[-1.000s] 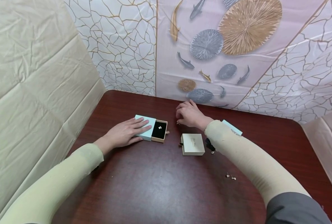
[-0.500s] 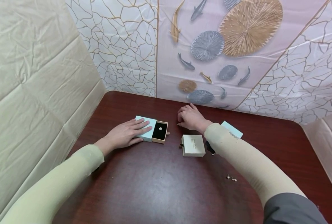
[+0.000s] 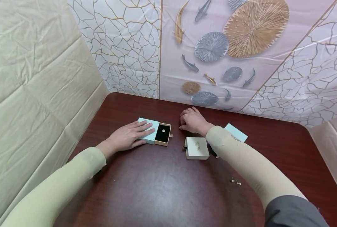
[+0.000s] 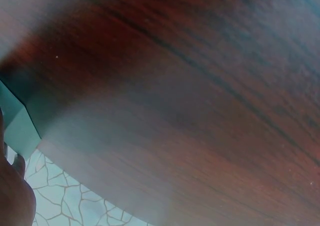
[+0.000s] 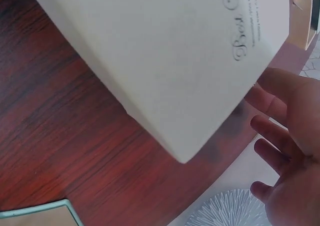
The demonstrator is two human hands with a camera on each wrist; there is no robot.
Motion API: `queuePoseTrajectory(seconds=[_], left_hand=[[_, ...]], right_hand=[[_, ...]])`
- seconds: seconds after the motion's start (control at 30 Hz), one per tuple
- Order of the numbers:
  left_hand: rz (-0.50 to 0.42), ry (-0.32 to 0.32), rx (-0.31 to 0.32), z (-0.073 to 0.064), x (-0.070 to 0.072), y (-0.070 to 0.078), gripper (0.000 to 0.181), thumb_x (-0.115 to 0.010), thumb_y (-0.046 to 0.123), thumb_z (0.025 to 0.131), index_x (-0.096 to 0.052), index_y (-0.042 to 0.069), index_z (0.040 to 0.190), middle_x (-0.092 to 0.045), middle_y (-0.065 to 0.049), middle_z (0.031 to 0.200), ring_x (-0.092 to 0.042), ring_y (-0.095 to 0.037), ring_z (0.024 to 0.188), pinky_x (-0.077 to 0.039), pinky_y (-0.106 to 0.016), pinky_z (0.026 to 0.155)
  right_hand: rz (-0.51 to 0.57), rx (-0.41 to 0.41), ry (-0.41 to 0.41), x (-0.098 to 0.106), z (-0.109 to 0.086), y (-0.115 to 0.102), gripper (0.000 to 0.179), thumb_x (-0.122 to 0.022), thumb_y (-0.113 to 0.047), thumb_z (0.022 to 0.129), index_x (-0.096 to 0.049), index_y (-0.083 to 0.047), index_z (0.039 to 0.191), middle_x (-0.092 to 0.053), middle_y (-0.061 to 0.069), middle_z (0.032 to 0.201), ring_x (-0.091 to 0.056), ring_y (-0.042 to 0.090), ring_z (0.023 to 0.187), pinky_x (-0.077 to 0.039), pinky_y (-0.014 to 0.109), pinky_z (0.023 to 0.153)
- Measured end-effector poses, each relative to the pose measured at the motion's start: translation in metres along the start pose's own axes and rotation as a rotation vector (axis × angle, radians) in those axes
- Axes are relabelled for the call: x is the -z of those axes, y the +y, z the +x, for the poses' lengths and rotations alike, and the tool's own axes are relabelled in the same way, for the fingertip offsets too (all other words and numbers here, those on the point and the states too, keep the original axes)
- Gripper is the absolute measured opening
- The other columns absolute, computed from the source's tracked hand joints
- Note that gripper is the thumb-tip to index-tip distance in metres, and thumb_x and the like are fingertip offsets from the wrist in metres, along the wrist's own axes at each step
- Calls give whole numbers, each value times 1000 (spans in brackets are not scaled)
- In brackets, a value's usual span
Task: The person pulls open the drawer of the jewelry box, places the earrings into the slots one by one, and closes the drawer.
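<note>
My left hand point(image 3: 126, 135) lies spread over the pale blue sleeve point(image 3: 150, 138) of a small jewellery box, its fingers straight. The box's drawer point(image 3: 162, 134) is pulled out to the right. In it, a small silvery ornament point(image 3: 163, 130) sits on black padding. My right hand point(image 3: 194, 120) is beyond the white jewellery box point(image 3: 197, 147), fingers bent. In the right wrist view, thumb and forefinger pinch a tiny shiny piece of jewellery point(image 5: 254, 85), mostly hidden; I cannot tell its kind. The left wrist view catches only a bit of hand and a pale blue box side point(image 4: 22, 131).
Two small stud-like pieces point(image 3: 235, 182) lie on the dark wooden table point(image 3: 157, 189) near my right forearm. A dark item point(image 3: 212, 151) is partly under that sleeve. A pale blue box lid point(image 3: 236, 132) lies at the right. Patterned cloth hangs behind.
My right hand has moved slightly down and turned a little, staying at the far side. The left hand stays resting on the blue box, and the view has shifted slightly.
</note>
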State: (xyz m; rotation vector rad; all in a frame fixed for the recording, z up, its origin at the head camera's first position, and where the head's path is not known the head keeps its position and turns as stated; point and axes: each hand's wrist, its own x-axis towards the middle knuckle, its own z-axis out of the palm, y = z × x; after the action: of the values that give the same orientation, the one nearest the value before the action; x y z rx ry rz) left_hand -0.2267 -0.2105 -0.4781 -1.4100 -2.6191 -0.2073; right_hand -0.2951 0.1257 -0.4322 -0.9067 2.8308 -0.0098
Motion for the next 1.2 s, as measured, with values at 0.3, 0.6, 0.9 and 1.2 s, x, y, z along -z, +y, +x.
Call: queuePoseTrajectory(seconds=[0.3,0.6,0.9,1.2], left_hand=[[-10,-4,7,0,1,2,58,-68,31,107,-52,15,160,-49,-13,164,-43,-35,154,-37,-55,124],[-13,14,7,-1,0,2,58,-69,30,106,-53,14,159,-50,-14,163,-45,-36,153,-38,-55,124],[-1,5,14,-1,0,0,58,-69,31,106,-52,15,160,-49,-12,164,-43,-34,154,-37,-54,124],[-5,16,13,-2,0,-1,59,-70,31,106,-53,15,160,-49,-13,164,-44,-34,153,-37,-55,124]], right_hand=[[0,44,34,-1,2,-4,29,-82,-19,95,-64,-15,72,-68,11,135,-53,34,136,-23,63,128],[-1,80,51,-6,2,-1,15,-77,-5,94,-75,-15,83,-69,11,133,-55,35,135,-24,64,127],[48,73,96,3,-7,7,8,-82,-9,93,-75,-11,91,-69,14,135,-53,39,138,-24,66,127],[34,62,83,-2,-8,6,16,-83,-20,95,-73,-12,87,-68,13,135,-54,37,135,-25,63,127]])
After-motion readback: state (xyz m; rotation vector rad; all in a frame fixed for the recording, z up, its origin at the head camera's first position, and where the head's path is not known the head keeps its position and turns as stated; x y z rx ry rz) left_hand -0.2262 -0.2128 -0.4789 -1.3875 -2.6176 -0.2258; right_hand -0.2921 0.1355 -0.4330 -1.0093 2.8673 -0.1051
